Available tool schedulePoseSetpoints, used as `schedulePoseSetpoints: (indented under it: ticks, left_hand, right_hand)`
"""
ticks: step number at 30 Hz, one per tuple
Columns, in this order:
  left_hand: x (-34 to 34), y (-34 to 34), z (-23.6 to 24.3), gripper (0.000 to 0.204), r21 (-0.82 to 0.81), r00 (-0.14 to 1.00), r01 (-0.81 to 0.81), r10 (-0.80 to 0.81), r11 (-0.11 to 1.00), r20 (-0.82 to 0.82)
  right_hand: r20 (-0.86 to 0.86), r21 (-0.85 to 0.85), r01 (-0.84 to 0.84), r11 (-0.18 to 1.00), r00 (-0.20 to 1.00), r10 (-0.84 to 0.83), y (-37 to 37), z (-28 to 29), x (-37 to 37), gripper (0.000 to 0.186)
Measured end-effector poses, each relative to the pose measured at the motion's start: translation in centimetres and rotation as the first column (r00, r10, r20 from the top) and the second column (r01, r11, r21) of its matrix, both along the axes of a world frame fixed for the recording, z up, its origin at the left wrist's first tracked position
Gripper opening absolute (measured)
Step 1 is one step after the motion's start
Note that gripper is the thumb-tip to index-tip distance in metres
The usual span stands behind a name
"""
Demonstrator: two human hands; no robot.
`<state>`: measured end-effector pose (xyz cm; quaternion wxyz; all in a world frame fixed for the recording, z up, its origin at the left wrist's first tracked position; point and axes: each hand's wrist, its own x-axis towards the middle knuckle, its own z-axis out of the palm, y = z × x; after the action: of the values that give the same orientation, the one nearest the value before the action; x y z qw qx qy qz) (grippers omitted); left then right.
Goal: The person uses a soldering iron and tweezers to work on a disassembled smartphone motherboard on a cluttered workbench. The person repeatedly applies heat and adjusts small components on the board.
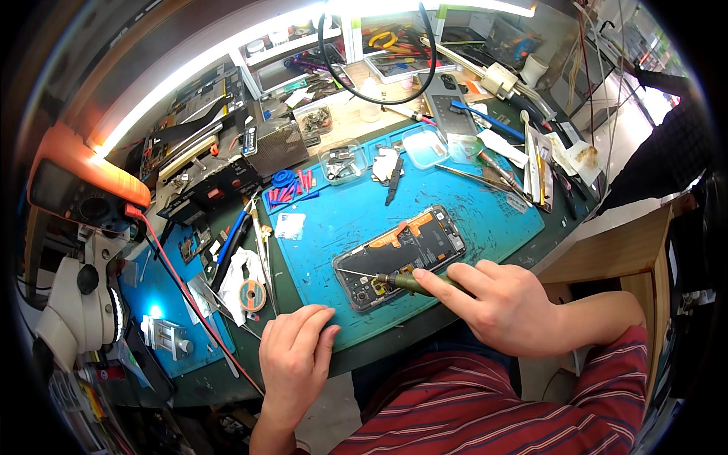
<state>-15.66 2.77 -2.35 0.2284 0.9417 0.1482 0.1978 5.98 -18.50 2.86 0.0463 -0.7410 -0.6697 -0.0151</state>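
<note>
An opened smartphone [394,246] lies tilted on the blue work mat [334,220], its inside facing up. A black battery [413,254] with orange strips and flex parts shows in it. My right hand [500,303] grips a screwdriver [409,283] by its green handle, index finger stretched along it. The thin shaft points left over the phone's lower left part, near the camera module; whether the tip touches cannot be made out. My left hand [296,349] rests at the bench's front edge, left of the phone. Its fingers are bent and close together, with nothing seen in them.
Small clear boxes [343,161] of parts stand behind the phone. Tweezers [478,178] and a blue brush [489,120] lie at the back right. A solder spool [252,296], an orange multimeter [89,178] and a microscope [83,296] are on the left. A black cable loop [379,100] hangs overhead.
</note>
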Motion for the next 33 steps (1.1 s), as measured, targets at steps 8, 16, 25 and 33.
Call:
schedulePoseSetpoints:
  ticks: [8, 16, 25, 33]
  left_hand:
    - [0.2, 0.1, 0.0, 0.019, 0.003, 1.0, 0.007, -0.007, 1.0, 0.01]
    - [-0.2, 0.3, -0.4, 0.019, 0.032, 1.0, 0.009, -0.009, 0.999, 0.014]
    - [-0.1, 0.4, -0.4, 0.019, 0.041, 1.0, 0.018, -0.019, 0.999, 0.023]
    - [0.0, 0.3, -0.4, 0.018, 0.026, 1.0, 0.009, -0.01, 1.0, 0.029]
  right_hand:
    - [0.02, -0.015, 0.017, 1.0, 1.0, -0.017, -0.3, 0.4, -0.5, 0.067]
    - [0.001, -0.024, -0.002, 1.0, 1.0, 0.002, -0.7, 0.5, -0.5, 0.066]
    - [0.019, 0.001, 0.008, 1.0, 1.0, -0.008, -0.4, 0.5, -0.7, 0.065]
    - [0.036, 0.041, 0.021, 0.999, 0.999, -0.023, 0.1, -0.1, -0.7, 0.065]
